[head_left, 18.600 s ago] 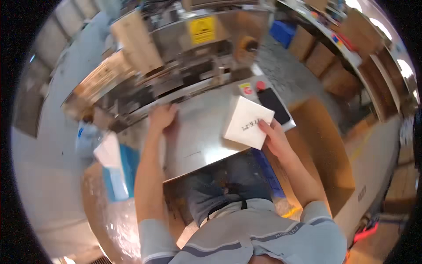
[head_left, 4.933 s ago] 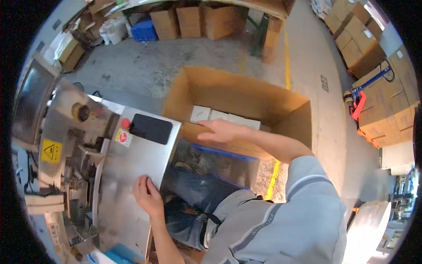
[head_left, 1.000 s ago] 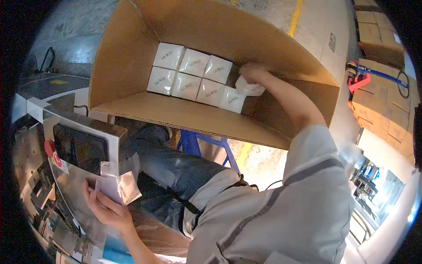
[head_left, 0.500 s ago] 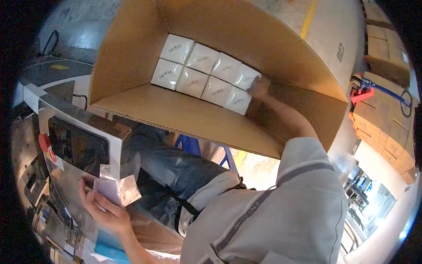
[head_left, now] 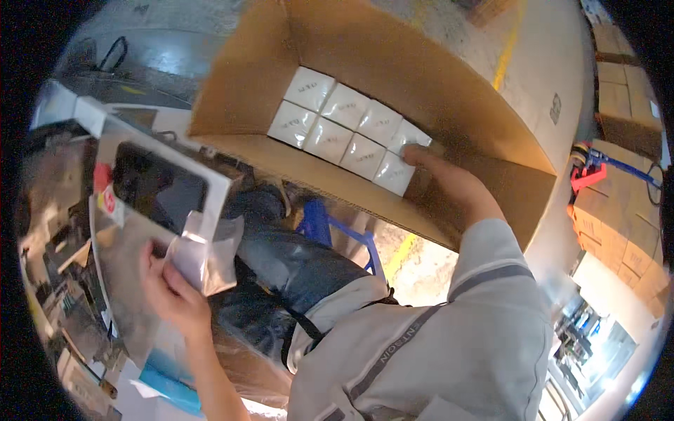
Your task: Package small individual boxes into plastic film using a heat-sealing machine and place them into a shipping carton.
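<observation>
A large cardboard carton (head_left: 253, 84) holds two rows of white film-wrapped boxes (head_left: 325, 140), packed side by side with dark print on top. Inside the carton, my right hand (head_left: 420, 156) has its fingers bent onto the white box (head_left: 410, 137) at the right end of the far row; some fingertips are hidden. At the lower left, my left hand (head_left: 172, 288) is closed around a clear plastic bag (head_left: 217, 261), which looks shiny and sticks out past the fingers.
A metal machine with a dark window (head_left: 158, 184) stands at left, its bench cluttered with parts. Below the carton is a blue stand (head_left: 317, 223). A blue-and-red tool (head_left: 597, 175) lies by stacked brown cartons (head_left: 621, 210) at right.
My view has shifted, so the carton and machine appear moved to the right. My right hand stays at the end box, and my left hand still holds the plastic bag.
</observation>
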